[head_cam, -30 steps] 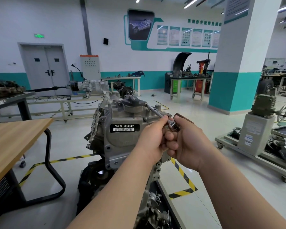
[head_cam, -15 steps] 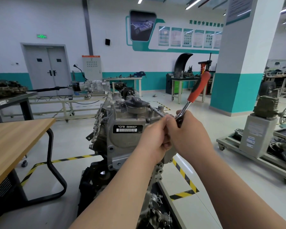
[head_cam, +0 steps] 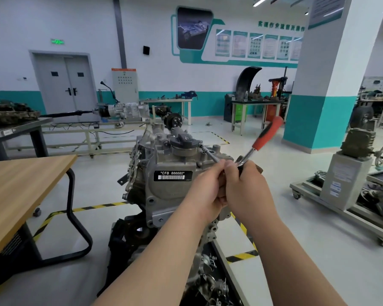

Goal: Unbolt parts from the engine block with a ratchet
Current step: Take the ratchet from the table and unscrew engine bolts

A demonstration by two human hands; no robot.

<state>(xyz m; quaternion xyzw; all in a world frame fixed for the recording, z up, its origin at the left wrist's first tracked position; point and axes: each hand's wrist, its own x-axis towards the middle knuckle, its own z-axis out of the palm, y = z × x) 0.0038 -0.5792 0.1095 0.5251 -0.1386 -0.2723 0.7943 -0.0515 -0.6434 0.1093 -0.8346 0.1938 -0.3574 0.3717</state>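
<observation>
The grey engine block (head_cam: pixel 164 171) stands in the middle of the view, a black label reading CFB 666660 on its near face and a black cap (head_cam: pixel 184 140) on top. A ratchet (head_cam: pixel 266 135) with a red and black handle points up and to the right. Its long steel extension bar (head_cam: pixel 209 153) reaches left to a bolt beside the cap. My left hand (head_cam: pixel 205 191) grips the near end of the extension bar. My right hand (head_cam: pixel 247 191) curls round the ratchet head, right against the left hand. The ratchet head itself is mostly hidden by my fingers.
A wooden table (head_cam: pixel 18 191) with a black tube leg stands to the left. A grey wheeled stand (head_cam: pixel 345 184) with a machine sits at the right. Loose metal parts (head_cam: pixel 212 281) lie below the engine. Yellow-black tape (head_cam: pixel 241 255) marks the floor.
The ratchet handle came into view pointing upward, then swung down to the right. Both hands stayed clasped at the ratchet head and extension bar.
</observation>
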